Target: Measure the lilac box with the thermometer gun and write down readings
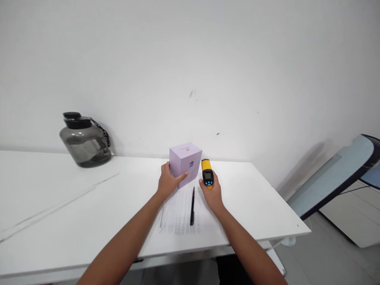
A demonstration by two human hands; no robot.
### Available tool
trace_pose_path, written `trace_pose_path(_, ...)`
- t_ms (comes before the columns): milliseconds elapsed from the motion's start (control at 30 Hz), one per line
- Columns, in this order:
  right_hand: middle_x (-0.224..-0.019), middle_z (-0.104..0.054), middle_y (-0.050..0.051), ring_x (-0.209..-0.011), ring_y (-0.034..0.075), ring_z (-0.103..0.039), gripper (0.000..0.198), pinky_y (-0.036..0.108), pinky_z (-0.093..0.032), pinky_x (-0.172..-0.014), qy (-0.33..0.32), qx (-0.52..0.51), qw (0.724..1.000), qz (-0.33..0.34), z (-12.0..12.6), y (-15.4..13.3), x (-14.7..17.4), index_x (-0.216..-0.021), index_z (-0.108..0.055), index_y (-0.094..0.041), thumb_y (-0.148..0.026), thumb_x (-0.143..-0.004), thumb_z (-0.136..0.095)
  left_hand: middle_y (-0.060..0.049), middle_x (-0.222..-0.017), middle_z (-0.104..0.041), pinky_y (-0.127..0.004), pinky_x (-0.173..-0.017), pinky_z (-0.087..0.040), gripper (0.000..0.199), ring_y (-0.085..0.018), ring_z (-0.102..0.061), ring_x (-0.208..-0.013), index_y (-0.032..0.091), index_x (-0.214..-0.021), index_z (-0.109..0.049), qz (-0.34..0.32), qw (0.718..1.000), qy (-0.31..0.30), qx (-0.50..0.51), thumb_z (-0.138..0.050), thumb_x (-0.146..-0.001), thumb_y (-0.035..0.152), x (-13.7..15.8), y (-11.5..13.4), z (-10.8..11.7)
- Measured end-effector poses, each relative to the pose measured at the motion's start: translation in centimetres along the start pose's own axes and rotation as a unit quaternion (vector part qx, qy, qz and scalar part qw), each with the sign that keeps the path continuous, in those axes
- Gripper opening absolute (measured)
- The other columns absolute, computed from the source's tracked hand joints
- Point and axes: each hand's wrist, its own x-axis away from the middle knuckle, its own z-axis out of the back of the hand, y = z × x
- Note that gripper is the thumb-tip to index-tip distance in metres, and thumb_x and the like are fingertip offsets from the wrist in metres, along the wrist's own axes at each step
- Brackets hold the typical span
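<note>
My left hand (170, 180) grips the lower left corner of a lilac box (187, 163), with the thumb across its front face. The box is upright and a little turned; a dark purple emblem marks its front. In my right hand (213, 194) is a yellow and black infrared thermometer (207, 174), its small screen and blue buttons facing me. The handle is mostly hidden by my fingers. Between my hands a black pen (192, 206) lies on a sheet of paper (178, 217) covered with rows of writing too blurred to read.
A large grey see-through water jug (86, 144) with a black lid stands at the back left of the white table (74, 221), near the wall (148, 79). Right of the table's edge, a pale blue tilted panel with a dark rim (332, 178) rises from the floor area.
</note>
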Motion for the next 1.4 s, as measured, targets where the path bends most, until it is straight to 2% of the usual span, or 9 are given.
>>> trace_pose_path(367,-0.134,-0.085,0.015,-0.121,0.033,-0.081,0.074,0.050,-0.068,-0.108,0.007,0.019,1.000,0.011,0.0,0.5,0.0,-0.149,-0.070,-0.021,-0.059,-0.087,-0.081,-0.012,-0.146,-0.060,-0.067,-0.122,-0.059,0.100,-0.041,-0.068,-0.143,0.027,-0.144,-0.053,-0.009,1.000,-0.002,0.017,-0.100,-0.064,0.066,0.1,0.1,-0.1)
trace_pose_path(600,-0.136,-0.084,0.015,-0.122,0.033,-0.080,0.074,0.049,-0.067,-0.107,0.003,0.017,1.000,0.011,0.0,0.3,0.1,-0.150,-0.069,-0.021,-0.057,-0.087,-0.082,-0.012,-0.151,-0.059,-0.068,-0.123,-0.057,0.101,-0.042,-0.064,-0.148,0.029,-0.145,-0.053,-0.012,1.000,0.005,0.016,-0.102,-0.065,0.066,0.0,-0.3,-0.3)
trace_pose_path(700,-0.132,-0.084,0.014,-0.119,0.032,-0.080,0.075,0.046,-0.067,-0.104,0.004,0.001,1.000,-0.014,-0.1,0.6,-0.1,-0.151,-0.068,-0.022,-0.054,-0.085,-0.085,-0.013,-0.150,-0.058,-0.065,-0.122,-0.058,0.100,-0.042,-0.064,-0.149,0.029,-0.146,-0.053,-0.008,1.000,-0.001,0.014,-0.102,-0.066,0.064,0.0,-0.2,-0.2)
trace_pose_path(800,-0.134,-0.083,0.012,-0.117,0.030,-0.079,0.076,0.046,-0.067,-0.103,-0.012,-0.005,0.997,-0.075,0.2,0.9,-0.7,-0.156,-0.064,-0.024,-0.046,-0.085,-0.081,-0.013,-0.152,-0.057,-0.065,-0.123,-0.058,0.101,-0.042,-0.063,-0.149,0.028,-0.147,-0.053,-0.002,1.000,-0.007,0.015,-0.101,-0.066,0.063,0.1,0.0,-0.1)
trace_pose_path(900,-0.140,-0.081,0.014,-0.113,0.031,-0.080,0.086,0.047,-0.067,-0.101,-0.015,0.024,0.991,-0.129,0.9,1.3,-1.7,-0.166,-0.056,-0.023,-0.036,-0.082,-0.072,-0.014,-0.153,-0.056,-0.065,-0.125,-0.057,0.102,-0.042,-0.062,-0.151,0.028,-0.148,-0.052,0.003,1.000,-0.011,0.019,-0.102,-0.066,0.062,0.2,0.3,0.1)
trace_pose_path(967,-0.142,-0.081,0.016,-0.114,0.033,-0.080,0.088,0.049,-0.067,-0.102,-0.003,0.060,0.989,-0.137,1.5,1.4,-2.3,-0.168,-0.055,-0.021,-0.034,-0.082,-0.069,-0.016,-0.155,-0.055,-0.066,-0.124,-0.057,0.103,-0.043,-0.062,-0.152,0.027,-0.148,-0.052,0.008,1.000,-0.016,0.021,-0.102,-0.065,0.062,0.2,0.4,0.1)
trace_pose_path(1067,-0.148,-0.080,0.017,-0.126,0.037,-0.079,0.079,0.052,-0.064,-0.110,0.008,0.136,0.985,-0.105,2.5,1.8,-3.0,-0.165,-0.061,-0.022,-0.039,-0.089,-0.072,-0.017,-0.157,-0.055,-0.068,-0.124,-0.058,0.103,-0.045,-0.061,-0.153,0.027,-0.149,-0.053,0.010,1.000,-0.017,0.023,-0.102,-0.066,0.063,0.2,0.4,0.1)
trace_pose_path(1200,-0.160,-0.078,0.017,-0.140,0.039,-0.076,0.061,0.054,-0.060,-0.114,-0.027,0.278,0.959,-0.041,3.5,2.1,-3.4,-0.156,-0.073,-0.025,-0.032,-0.095,-0.073,-0.016,-0.158,-0.054,-0.068,-0.126,-0.058,0.102,-0.044,-0.061,-0.153,0.028,-0.149,-0.054,0.006,0.999,-0.016,0.027,-0.103,-0.066,0.062,0.2,0.2,0.0)
trace_pose_path(1400,-0.165,-0.076,0.019,-0.129,0.036,-0.081,0.050,0.049,-0.056,-0.105,-0.125,0.459,0.880,0.002,3.6,2.1,-3.5,-0.155,-0.078,-0.027,-0.023,-0.107,-0.066,-0.015,-0.157,-0.055,-0.068,-0.129,-0.055,0.101,-0.042,-0.062,-0.152,0.027,-0.148,-0.053,-0.002,1.000,-0.018,0.026,-0.102,-0.067,0.061,0.1,0.0,-0.1)
